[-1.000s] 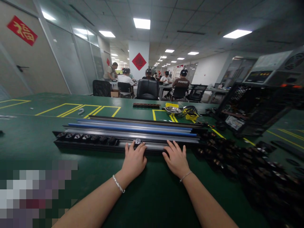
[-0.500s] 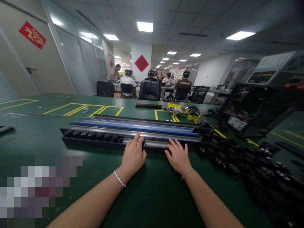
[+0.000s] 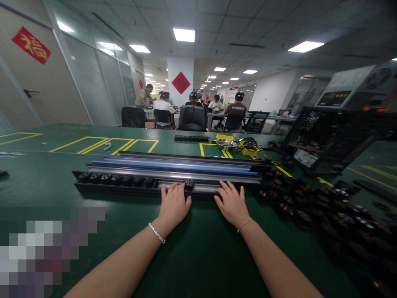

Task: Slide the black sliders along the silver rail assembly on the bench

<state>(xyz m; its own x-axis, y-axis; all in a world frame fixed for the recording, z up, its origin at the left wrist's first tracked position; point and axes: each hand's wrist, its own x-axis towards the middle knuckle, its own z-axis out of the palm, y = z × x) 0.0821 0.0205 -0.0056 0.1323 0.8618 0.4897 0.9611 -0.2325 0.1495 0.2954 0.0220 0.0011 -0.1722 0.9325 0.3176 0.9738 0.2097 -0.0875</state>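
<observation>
While the black channel [image 3: 124, 191] ran left-right, a separate block [image 3: 189, 185] sat just right of the nearer left hand [image 3: 174, 207]; its fingers and those of the right hand [image 3: 233, 207] were apart.

Your green tabletop [image 3: 130, 219], marked with yellow lines [image 3: 147, 140], extends across your view. To your left, a beige door [image 3: 18, 85] bears a red sign [image 3: 31, 45] and adjoins glass partitions [image 3: 83, 78]. Beyond the far edge ahead of you stand black chairs [image 3: 192, 118]; behind them, a white pillar [image 3: 180, 62] carries a red diamond [image 3: 180, 83]. A white wall [image 3: 273, 89] stands to your right. Above you, lit rectangular panels [image 3: 184, 35] are set into the tiled ceiling [image 3: 214, 20].
</observation>
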